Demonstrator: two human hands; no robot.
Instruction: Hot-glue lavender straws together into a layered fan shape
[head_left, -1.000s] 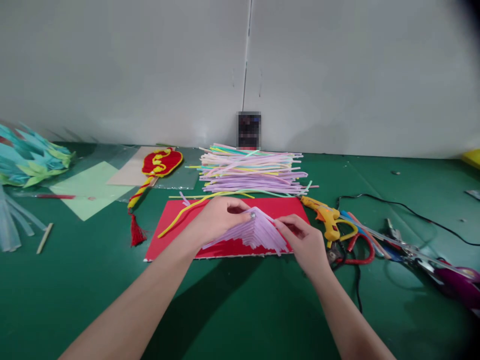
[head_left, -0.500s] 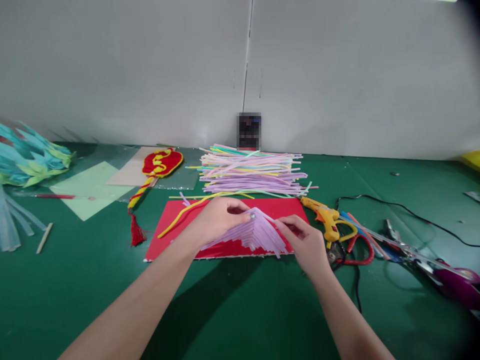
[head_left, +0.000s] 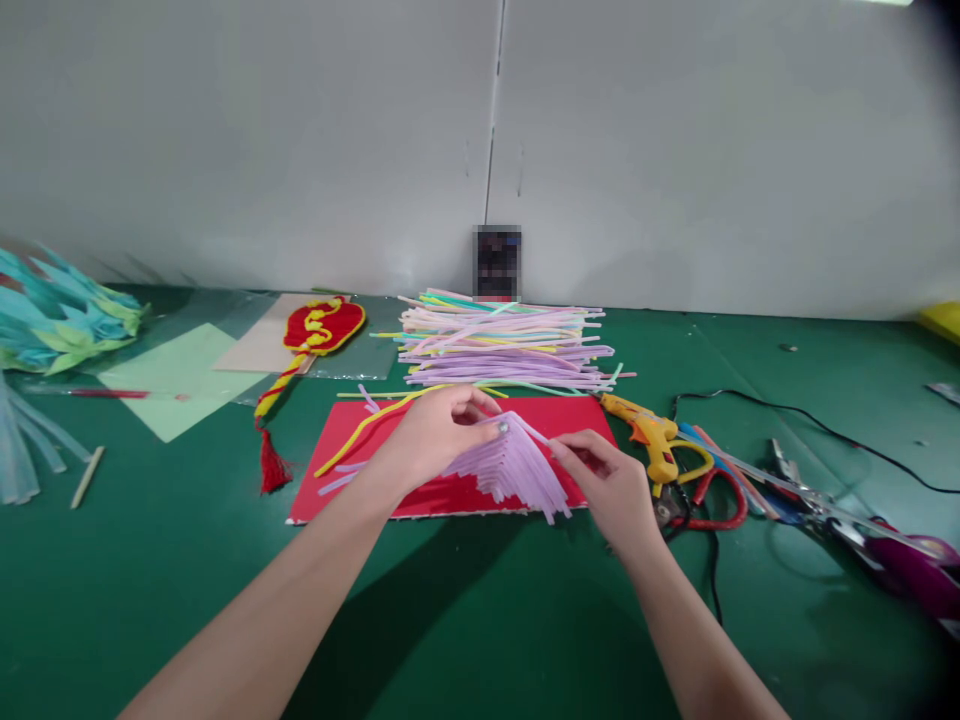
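Lilac pipe cleaners (head_left: 525,468), bent and nested side by side in a V-shaped fan, are held above a red board (head_left: 442,505). My left hand (head_left: 442,430) pinches the fan near its peak, thumb on the fold. At the other side my right hand (head_left: 604,475) has thumb and fingers closed on the end of the topmost lilac strand. A bent yellow pipe cleaner (head_left: 360,432) lies on the board's left part, with loose lilac ends close to my left wrist.
Behind the board lies a pile of pastel pipe cleaners (head_left: 502,345). To the right are a yellow glue gun (head_left: 651,432), red-handled pliers (head_left: 731,505), a black cord (head_left: 802,410) and purple-handled scissors (head_left: 915,565). A red-and-yellow fan ornament (head_left: 324,328) and green paper (head_left: 176,385) lie left.
The lilac fan has tilted slightly, its lower ends shifting left, and more lilac ends show by my left wrist. Both hands keep nearly the same place and grip.
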